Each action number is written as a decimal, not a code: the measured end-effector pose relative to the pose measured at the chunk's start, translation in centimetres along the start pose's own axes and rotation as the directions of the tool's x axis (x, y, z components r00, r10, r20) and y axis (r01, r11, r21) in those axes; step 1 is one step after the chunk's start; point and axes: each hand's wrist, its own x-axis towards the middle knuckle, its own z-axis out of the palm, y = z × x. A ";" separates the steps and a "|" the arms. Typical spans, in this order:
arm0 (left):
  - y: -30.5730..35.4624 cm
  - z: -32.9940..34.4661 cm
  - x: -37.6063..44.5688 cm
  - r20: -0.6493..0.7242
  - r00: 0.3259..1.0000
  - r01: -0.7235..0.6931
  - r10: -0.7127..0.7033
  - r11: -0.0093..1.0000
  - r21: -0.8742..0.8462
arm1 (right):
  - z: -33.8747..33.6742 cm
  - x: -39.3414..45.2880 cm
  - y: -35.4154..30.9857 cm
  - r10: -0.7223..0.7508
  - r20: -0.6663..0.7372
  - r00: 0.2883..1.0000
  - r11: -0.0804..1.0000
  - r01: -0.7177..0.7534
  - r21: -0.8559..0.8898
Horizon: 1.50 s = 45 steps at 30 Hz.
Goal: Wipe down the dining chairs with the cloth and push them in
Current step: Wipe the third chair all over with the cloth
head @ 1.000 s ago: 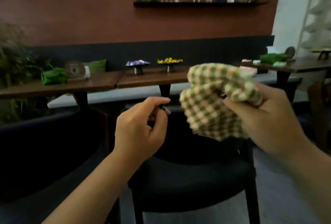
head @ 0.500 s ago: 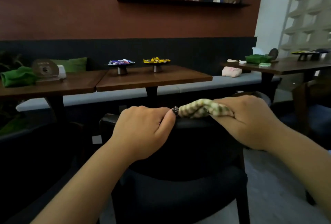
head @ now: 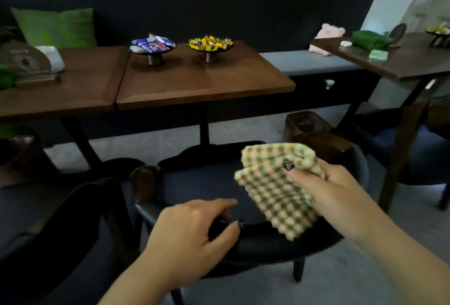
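the cloth [head: 277,190], pressed bunched along the top of the chair's back 0.5 s ago, is now lifted clear and hangs half unfolded above the dark seat, pinched by the right hand [head: 323,190]. the left hand [head: 194,234] has let go of the back rail and hovers over it, fingers loosely spread and holding nothing. i judge the back is wiped and the seat comes next. the chair [head: 199,183] stands apart from the table [head: 204,83], with bare floor between to push it in; another chair sits close on the left.
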 end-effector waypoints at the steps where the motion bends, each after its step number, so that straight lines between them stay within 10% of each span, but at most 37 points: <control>1: 0.0 -0.2 0.1 0.038 0.999 0.039 -0.037 0.998 -0.049 | 0.1 -0.1 -0.9 0.019 -0.028 0.999 0.999 -0.017 0.041; 3: 0.7 -1.1 0.2 0.117 0.982 0.180 -0.151 0.938 -0.297 | 0.2 -0.3 -3.0 0.040 -0.095 0.995 0.995 -0.031 0.099; 6: 3.3 -4.6 0.3 0.200 0.932 0.333 -0.302 0.500 -0.800 | 0.4 -1.3 -7.6 0.086 -0.131 0.988 0.976 -0.058 0.209; 10: 6.6 -11.8 0.7 0.091 0.908 0.215 -0.409 0.268 -0.939 | 0.4 -2.9 -13.8 -0.002 -0.172 0.985 0.990 0.026 0.139; 17: 10.3 -20.8 0.0 -0.161 0.874 0.101 -0.458 0.497 -0.862 | 0.2 -6.7 -22.1 -0.314 -0.218 0.924 0.938 0.266 -0.220; 30: 17.2 -25.2 5.5 -0.427 0.764 0.017 -0.483 0.677 -0.736 | -10.7 -7.6 -22.2 -0.316 0.183 0.931 0.747 0.363 -0.556; 35: 21.6 -23.2 10.2 -0.532 0.716 0.055 -0.451 0.797 -0.601 | -18.2 -5.1 -20.2 -0.162 0.278 0.947 0.953 0.223 -0.204; 45: 28.9 -16.4 17.8 -0.347 0.741 0.255 -0.575 0.719 -0.646 | -30.7 0.5 -17.4 -0.055 -0.151 0.987 0.963 0.013 -0.268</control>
